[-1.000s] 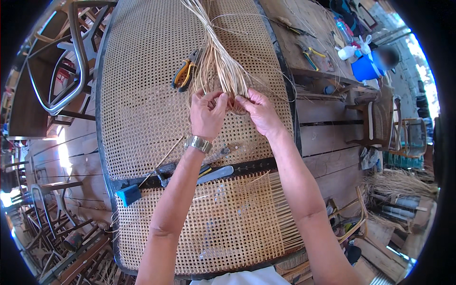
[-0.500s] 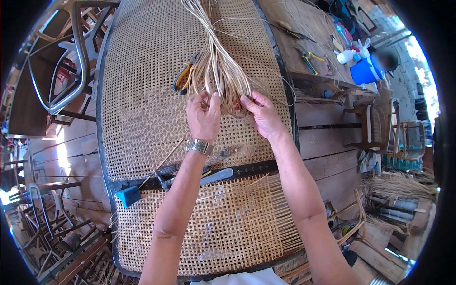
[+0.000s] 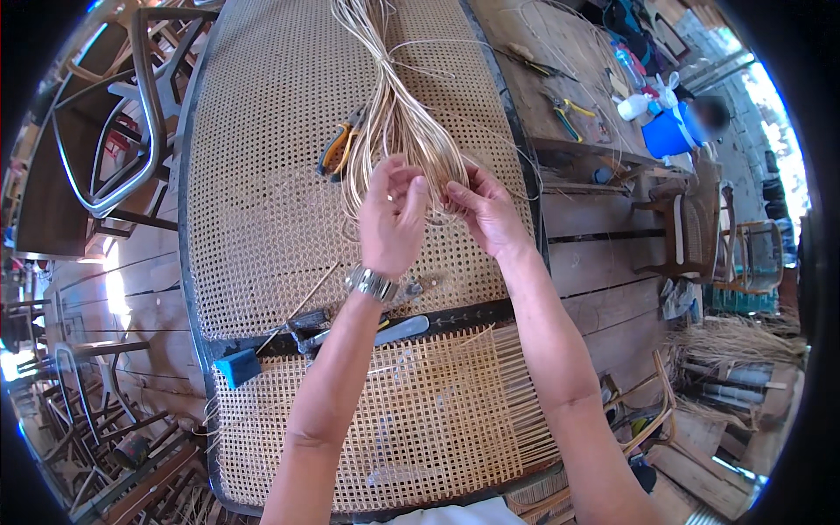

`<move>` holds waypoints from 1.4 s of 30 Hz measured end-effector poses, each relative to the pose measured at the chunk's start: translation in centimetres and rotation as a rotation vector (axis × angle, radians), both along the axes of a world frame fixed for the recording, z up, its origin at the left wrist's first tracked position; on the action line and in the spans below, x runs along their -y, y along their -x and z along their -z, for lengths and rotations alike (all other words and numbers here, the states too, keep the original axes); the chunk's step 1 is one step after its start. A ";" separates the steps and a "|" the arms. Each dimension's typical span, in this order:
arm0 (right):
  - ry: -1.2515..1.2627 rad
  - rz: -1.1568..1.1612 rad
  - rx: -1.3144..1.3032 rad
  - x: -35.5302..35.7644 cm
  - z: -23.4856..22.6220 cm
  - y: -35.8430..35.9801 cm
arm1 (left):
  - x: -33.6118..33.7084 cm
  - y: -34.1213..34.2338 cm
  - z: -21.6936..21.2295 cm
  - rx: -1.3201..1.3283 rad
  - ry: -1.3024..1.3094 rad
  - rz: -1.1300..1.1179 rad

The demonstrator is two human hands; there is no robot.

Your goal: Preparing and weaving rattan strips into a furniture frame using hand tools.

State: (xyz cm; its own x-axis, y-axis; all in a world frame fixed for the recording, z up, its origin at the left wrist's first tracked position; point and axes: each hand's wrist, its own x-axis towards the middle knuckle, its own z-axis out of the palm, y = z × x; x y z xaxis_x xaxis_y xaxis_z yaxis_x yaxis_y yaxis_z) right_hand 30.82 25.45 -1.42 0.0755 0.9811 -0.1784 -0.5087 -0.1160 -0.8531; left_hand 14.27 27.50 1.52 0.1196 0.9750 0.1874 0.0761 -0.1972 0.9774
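Observation:
A bundle of pale cane strands (image 3: 395,105) lies looped on a large woven cane panel (image 3: 254,210). My left hand (image 3: 391,219), with a metal watch on the wrist, is raised over the loop's lower end and pinches strands between its fingertips. My right hand (image 3: 486,210) grips the same loop of strands from the right side. Orange-handled pliers (image 3: 337,149) rest on the panel just left of the bundle.
A dark crossbar (image 3: 455,317) spans the panel below my wrists, with a blue block (image 3: 236,367), a grey-handled tool (image 3: 398,331) and a thin stick (image 3: 302,304) near it. Metal chair frames (image 3: 114,122) stand at left. A wooden bench (image 3: 577,79) with tools and a blue container (image 3: 667,133) is at right.
Both hands have lifted slightly and shifted along the loop of strands. My left fingers now spread higher over the bundle's end.

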 end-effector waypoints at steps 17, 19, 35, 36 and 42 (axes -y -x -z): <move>0.036 0.039 0.065 0.5 0.7 -0.2 | -1.8 -1.1 4.3 0.667 0.648 0.112; 0.037 0.024 0.060 0.5 0.7 -0.1 | -2.1 -0.9 4.6 0.664 0.669 0.123; 0.024 0.055 0.078 0.6 1.8 -0.5 | -2.0 -0.8 5.6 0.633 0.659 0.197; 0.032 0.058 0.071 0.6 1.8 -0.6 | -2.0 -1.0 5.5 0.575 0.646 0.156; 0.042 0.033 0.045 0.6 1.8 -0.8 | -1.7 -1.9 5.1 0.436 0.535 0.044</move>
